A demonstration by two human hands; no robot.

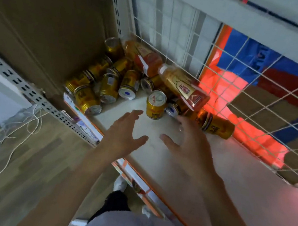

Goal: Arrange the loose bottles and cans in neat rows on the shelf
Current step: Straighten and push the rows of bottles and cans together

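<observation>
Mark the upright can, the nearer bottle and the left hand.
upright can (pixel 155 109), head view: gold side.
nearer bottle (pixel 183 88), head view: label.
left hand (pixel 123 130), head view: back of hand.

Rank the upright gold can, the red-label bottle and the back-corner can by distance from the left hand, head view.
1. Upright gold can: just beyond the left hand, standing on the shelf.
2. Red-label bottle: lying tilted, farther back and to the right.
3. Back-corner can: deepest in, beside the cardboard panel.
</observation>
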